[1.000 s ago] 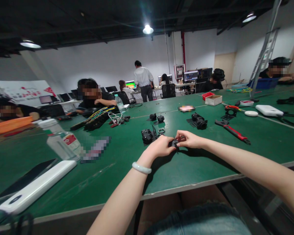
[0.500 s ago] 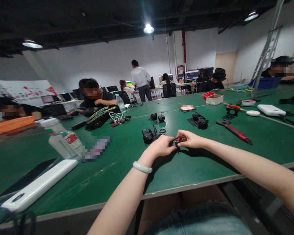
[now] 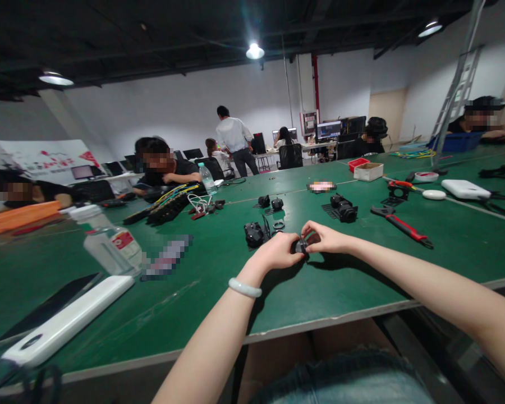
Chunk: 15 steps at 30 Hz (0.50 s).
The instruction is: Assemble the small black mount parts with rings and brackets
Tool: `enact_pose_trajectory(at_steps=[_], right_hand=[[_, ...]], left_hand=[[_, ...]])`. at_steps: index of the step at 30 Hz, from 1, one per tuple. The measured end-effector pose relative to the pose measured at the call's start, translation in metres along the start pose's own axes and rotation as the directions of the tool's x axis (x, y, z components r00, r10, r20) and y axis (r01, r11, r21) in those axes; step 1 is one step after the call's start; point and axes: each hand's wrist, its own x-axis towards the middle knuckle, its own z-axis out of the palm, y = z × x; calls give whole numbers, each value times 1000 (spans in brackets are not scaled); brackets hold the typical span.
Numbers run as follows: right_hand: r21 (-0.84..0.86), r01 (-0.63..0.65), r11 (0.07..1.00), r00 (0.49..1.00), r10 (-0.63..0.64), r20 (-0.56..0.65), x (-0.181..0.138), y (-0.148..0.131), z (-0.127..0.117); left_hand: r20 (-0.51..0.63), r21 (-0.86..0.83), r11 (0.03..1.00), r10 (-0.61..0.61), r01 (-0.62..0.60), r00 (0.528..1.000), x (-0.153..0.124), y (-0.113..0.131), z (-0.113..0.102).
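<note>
Over the green table point(image 3: 219, 303), my left hand point(image 3: 275, 251) and my right hand point(image 3: 325, 238) meet fingertip to fingertip. Both pinch a small black part point(image 3: 301, 246) between them, just above the tabletop. A pale bangle sits on my left wrist. Just beyond my left hand lies a black connector-like piece point(image 3: 253, 233) with a small ring point(image 3: 278, 225) beside it. Most of the held part is hidden by my fingers.
More black parts point(image 3: 343, 207) lie farther back, with red-handled pliers point(image 3: 402, 226) to the right. A water bottle point(image 3: 109, 241), a white power bank point(image 3: 67, 320) and a dark phone point(image 3: 46, 307) sit at the left. Several people sit or stand around the tables.
My hands have barely moved; the fingers keep working the small black part. The standing person in the white shirt at the back has stepped left.
</note>
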Motion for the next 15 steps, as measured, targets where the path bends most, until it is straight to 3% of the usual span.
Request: enact_pose_trajectory(at_steps=[7, 15], right_hand=[[22, 25, 999, 995, -27, 100, -1, -2, 2], [-203, 122, 971, 993, -119, 28, 0, 1, 3]], left_hand=[[-2, -46, 999, 23, -23, 1000, 0, 6, -2], [-32, -146, 985, 83, -87, 996, 2, 8, 0]])
